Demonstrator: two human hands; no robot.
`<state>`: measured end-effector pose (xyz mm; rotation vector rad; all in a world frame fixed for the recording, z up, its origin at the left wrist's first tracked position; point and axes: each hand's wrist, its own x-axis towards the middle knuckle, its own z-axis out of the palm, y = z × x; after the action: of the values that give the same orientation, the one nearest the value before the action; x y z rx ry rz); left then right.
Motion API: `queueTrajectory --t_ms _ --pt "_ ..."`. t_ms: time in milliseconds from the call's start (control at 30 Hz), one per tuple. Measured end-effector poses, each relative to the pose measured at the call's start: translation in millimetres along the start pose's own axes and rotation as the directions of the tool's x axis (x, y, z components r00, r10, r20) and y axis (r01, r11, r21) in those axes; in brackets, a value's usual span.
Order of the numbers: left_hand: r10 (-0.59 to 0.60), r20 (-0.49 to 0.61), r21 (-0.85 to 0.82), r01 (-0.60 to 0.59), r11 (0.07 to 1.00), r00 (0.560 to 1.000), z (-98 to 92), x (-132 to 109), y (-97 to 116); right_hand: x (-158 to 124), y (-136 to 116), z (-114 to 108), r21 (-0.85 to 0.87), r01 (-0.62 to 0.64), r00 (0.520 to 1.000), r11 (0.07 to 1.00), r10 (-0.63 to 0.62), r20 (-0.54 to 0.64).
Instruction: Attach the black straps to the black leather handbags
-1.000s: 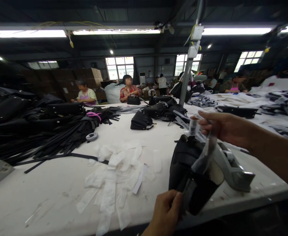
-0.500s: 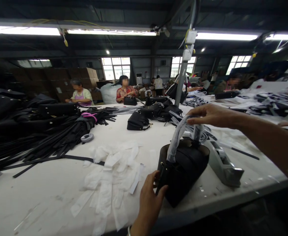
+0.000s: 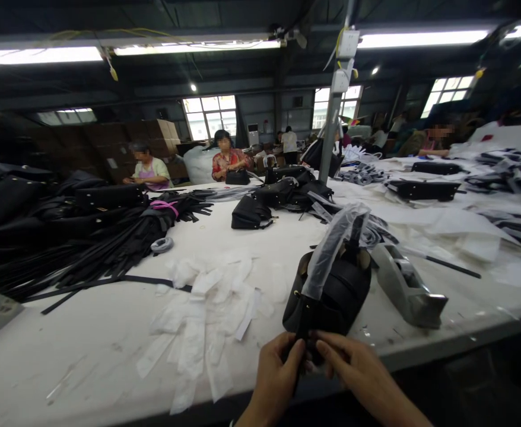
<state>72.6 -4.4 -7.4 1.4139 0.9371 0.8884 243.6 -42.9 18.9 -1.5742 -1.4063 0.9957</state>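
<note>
A black bag (image 3: 340,290) stands at the table's front edge, its arched handle (image 3: 328,255) wrapped in clear plastic. My left hand (image 3: 279,370) pinches a black strap (image 3: 304,320) at the bag's near side. Beside it, my right hand (image 3: 353,367) has its fingers closed at the same spot; what they hold is too small and dark to make out. Neither hand touches the handle.
A grey tape dispenser (image 3: 409,290) stands right of the bag. White wrapping strips (image 3: 198,320) lie to the left. Black straps (image 3: 109,255) and bags pile up at the far left; more black bags (image 3: 249,212) lie behind. A metal post (image 3: 329,136) rises mid-table. Several people sit beyond.
My right hand has let go of the handle and come down to the bag's near side, next to my left hand. My left hand has moved slightly lower and now pinches the strap.
</note>
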Motion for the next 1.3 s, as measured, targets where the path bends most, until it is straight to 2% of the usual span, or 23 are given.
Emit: queueTrajectory --t_ms 67,133,200,267,300,367,433,500,600,733,833,900,967,1067,1167,1233,1300 --pt "0.101 0.033 0.157 -0.105 0.982 0.994 -3.8 -2 7 1 11 25 0.245 -0.080 0.997 0.966 0.077 0.021" --pt "0.166 0.168 0.282 -0.209 0.936 0.972 -16.8 1 18 4 14 36 0.422 -0.115 0.993 0.899 0.120 0.016" --pt "0.120 0.370 0.348 -0.257 0.901 0.921 -37.0 12 31 5 13 38 0.514 -0.134 0.989 0.847 0.146 0.016" --pt "0.000 0.435 0.456 -0.220 0.862 0.901 -57.7 34 41 5 14 37 0.544 -0.149 0.986 0.826 0.163 0.023" --pt "-0.051 0.370 0.533 -0.167 0.829 0.928 -65.9 49 44 4 15 36 0.552 -0.154 0.986 0.819 0.167 0.028" --pt "-0.062 0.172 0.647 -0.065 0.760 0.983 -75.0 86 43 4 17 37 0.572 -0.158 0.986 0.805 0.163 0.043" --pt "-0.043 0.002 0.726 0.028 0.687 0.999 -74.1 126 35 3 17 40 0.594 -0.156 0.987 0.790 0.154 0.054" --pt "-0.061 -0.107 0.778 0.122 0.616 0.992 -66.2 161 24 3 16 42 0.605 -0.151 0.987 0.782 0.150 0.052" --pt "-0.110 -0.181 0.812 0.212 0.544 0.977 -51.2 195 8 3 17 44 0.608 -0.155 0.987 0.779 0.144 0.067" --pt "-0.133 -0.172 0.806 0.217 0.550 0.976 -39.4 211 -1 4 23 47 0.640 -0.173 0.985 0.749 0.137 0.106" --pt "-0.106 -0.129 0.759 0.166 0.630 0.986 -37.2 209 4 3 28 54 0.710 -0.163 0.987 0.685 0.114 0.116" --pt "-0.066 -0.098 0.698 0.115 0.706 0.993 -38.2 202 14 2 30 57 0.752 -0.140 0.990 0.645 0.063 0.130" --pt "-0.016 -0.063 0.614 0.052 0.787 0.998 -42.0 187 30 2 33 59 0.755 -0.134 0.987 0.642 0.019 0.159" --pt "0.051 -0.021 0.485 -0.034 0.874 0.998 -53.6 147 56 2 35 56 0.679 -0.159 0.977 0.716 0.013 0.215" --pt "0.075 0.007 0.364 -0.073 0.928 0.997 -66.3 94 72 -1 30 54 0.647 -0.127 0.986 0.752 0.023 0.167" --pt "0.057 0.014 0.266 -0.059 0.962 0.998 -70.6 60 71 -3 23 56 0.686 -0.095 0.992 0.721 0.013 0.125" --pt "0.015 0.000 0.245 -0.014 0.969 1.000 -70.4 32 62 -5 16 61 0.726 -0.094 0.993 0.681 0.017 0.113"
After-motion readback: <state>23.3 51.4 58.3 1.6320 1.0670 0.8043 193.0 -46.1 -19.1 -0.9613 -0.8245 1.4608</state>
